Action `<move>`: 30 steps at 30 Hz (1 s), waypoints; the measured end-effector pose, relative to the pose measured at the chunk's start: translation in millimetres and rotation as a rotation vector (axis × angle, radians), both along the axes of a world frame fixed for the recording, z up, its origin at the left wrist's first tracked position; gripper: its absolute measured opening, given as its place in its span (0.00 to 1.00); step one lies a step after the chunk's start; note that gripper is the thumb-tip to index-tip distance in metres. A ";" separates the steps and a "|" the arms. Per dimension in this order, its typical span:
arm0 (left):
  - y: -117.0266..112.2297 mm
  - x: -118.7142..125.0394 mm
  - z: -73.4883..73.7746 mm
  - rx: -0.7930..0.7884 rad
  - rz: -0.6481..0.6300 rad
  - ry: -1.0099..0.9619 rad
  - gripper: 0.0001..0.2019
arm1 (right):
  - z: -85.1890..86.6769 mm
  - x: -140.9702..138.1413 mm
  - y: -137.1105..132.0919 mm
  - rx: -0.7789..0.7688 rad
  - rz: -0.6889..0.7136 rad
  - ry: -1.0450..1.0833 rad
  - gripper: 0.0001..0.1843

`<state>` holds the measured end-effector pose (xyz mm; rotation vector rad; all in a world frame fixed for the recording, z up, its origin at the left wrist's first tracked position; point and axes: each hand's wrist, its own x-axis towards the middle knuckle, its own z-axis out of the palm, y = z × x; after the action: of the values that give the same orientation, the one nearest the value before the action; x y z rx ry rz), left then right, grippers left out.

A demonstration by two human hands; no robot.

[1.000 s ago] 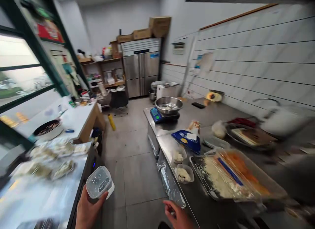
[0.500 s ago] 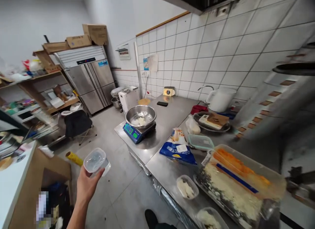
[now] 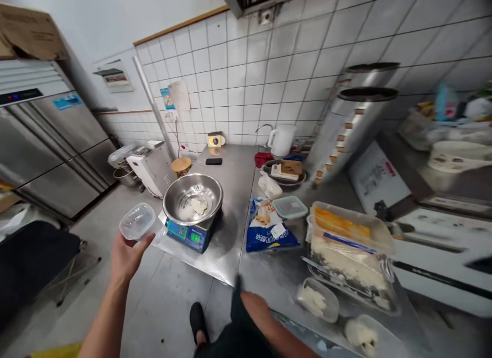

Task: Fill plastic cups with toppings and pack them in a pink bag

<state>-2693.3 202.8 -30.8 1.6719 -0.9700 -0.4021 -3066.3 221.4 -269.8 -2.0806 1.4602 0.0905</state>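
Note:
My left hand grips a clear plastic container over the floor, left of the worktop. Nothing can be made out inside it. Close to its right, a steel bowl with white powder and a pale yellowish lump rests on a blue digital scale with lit green displays. By the worktop's front edge, my right hand is blurred and partly behind dark clothing, so its fingers do not show. Two small plastic tubs with pale contents stand at the front right.
A blue bag, a green-rimmed lidded box and a large clear bin with orange and cream-coloured contents are on the steel worktop. Farther back are a phone and a white kettle. A fridge stands left.
The view has turned right and come nearer the worktop. My left hand still holds the container, now close beside the scale. My right arm has entered at the bottom.

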 end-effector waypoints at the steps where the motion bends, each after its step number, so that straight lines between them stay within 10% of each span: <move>1: -13.3 12.8 -1.6 0.009 -0.038 0.008 0.41 | -2.4 38.4 -16.0 -0.025 0.008 -0.003 0.19; 6: -66.9 70.4 -10.1 0.061 -0.227 0.002 0.40 | -5.8 189.4 -90.7 -0.134 0.002 0.085 0.48; 10: -94.9 102.6 -14.0 0.114 -0.300 0.013 0.40 | -16.6 231.1 -115.5 -0.106 -0.013 0.199 0.46; 22: -143.7 138.3 -16.4 0.223 -0.322 -0.129 0.39 | -16.9 221.3 -118.0 -0.086 -0.096 0.064 0.47; 30: -182.1 140.5 -18.7 0.347 -0.424 -0.398 0.39 | -27.6 111.8 -51.0 -0.028 -0.486 -0.178 0.39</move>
<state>-2552.8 20.7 -49.5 1.8956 -1.6385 -0.5530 -2954.4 170.4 -297.4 -1.6499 1.8110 -0.2981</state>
